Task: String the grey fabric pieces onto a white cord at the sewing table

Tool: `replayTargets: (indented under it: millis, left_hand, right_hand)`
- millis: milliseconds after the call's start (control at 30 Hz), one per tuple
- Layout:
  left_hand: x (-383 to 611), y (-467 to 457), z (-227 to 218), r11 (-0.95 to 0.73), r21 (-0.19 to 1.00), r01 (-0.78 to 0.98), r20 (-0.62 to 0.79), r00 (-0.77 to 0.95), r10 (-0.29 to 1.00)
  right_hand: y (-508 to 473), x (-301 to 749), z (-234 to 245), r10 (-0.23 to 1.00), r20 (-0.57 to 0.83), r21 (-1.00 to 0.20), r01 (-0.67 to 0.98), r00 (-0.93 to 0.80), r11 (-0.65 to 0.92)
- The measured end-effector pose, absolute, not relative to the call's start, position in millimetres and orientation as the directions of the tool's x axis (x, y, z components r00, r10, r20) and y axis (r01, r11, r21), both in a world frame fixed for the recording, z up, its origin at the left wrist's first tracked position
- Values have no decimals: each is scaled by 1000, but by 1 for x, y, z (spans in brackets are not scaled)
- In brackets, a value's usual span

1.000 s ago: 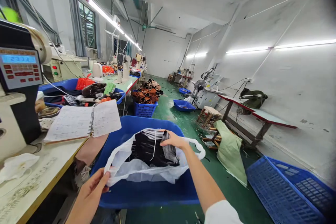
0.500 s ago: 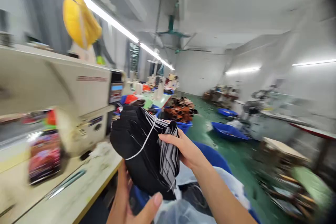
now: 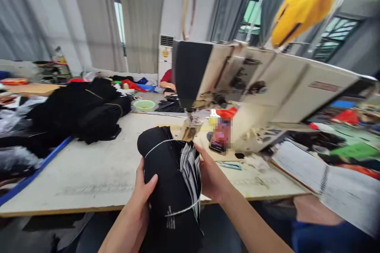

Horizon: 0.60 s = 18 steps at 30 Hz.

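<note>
Both my hands hold a thick black bundle of stacked fabric pieces [image 3: 170, 184], tied round with a white string. My left hand [image 3: 142, 193] grips its left side, thumb on the front. My right hand [image 3: 209, 178] clasps its right side, where striped grey layers show. The bundle hangs upright over the front edge of the worktable [image 3: 95, 178], just in front of a cream sewing machine [image 3: 261, 91].
A pile of black fabric [image 3: 77, 110] lies at the table's back left. A green bowl [image 3: 144, 105] sits behind it. An open spiral notebook [image 3: 323, 180] lies at the right. A yellow cloth [image 3: 303, 6] hangs above the machine. Scissors [image 3: 228, 165] lie near the machine base.
I have turned left from the blue bin and plastic bag to the sewing table. The bundle came out of the bag and both hands now hold it over the table edge.
</note>
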<state>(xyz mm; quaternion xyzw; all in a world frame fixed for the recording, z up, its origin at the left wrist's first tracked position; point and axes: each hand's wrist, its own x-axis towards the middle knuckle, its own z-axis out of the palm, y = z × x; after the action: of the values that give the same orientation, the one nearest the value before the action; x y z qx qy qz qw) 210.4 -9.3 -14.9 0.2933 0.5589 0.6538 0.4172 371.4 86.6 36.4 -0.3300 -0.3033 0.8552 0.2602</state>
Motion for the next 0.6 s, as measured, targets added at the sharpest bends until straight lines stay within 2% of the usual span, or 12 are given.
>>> replayTargets:
  millis: [133, 200, 300, 333, 400, 433, 533, 600]
  left_hand:
    - [174, -19, -6, -43, 973, -227, -109, -615, 781]
    - [142, -16, 0, -31, 992, -122, -58, -659, 750]
    - [81, -7, 8, 82, 989, 124, 15, -630, 776]
    - [62, -6, 10, 130, 975, 180, 9, -617, 787]
    - [34, -5, 12, 224, 942, 250, -29, -604, 797]
    - [26, -6, 13, 266, 923, 279, -51, -596, 801]
    - [25, -12, 16, 335, 865, 372, -73, -568, 820]
    - [35, -13, 19, 355, 772, 527, -51, -506, 861]
  right_hand:
    - [90, 314, 36, 658, -359, -720, -252, -662, -647]
    - [82, 289, 32, 710, -268, -754, -317, -651, -575]
    - [56, 258, 3, 809, -124, -779, -449, -574, -438]
    - [47, 252, -11, 819, -164, -782, -433, -551, -448]
    - [32, 244, -41, 782, -328, -815, -259, -531, -518]
    - [27, 244, -54, 780, -331, -848, -195, -531, -493]
    - [25, 251, -71, 798, -190, -956, -79, -571, -284]
    - [32, 256, -69, 791, -107, -984, -50, -602, -171]
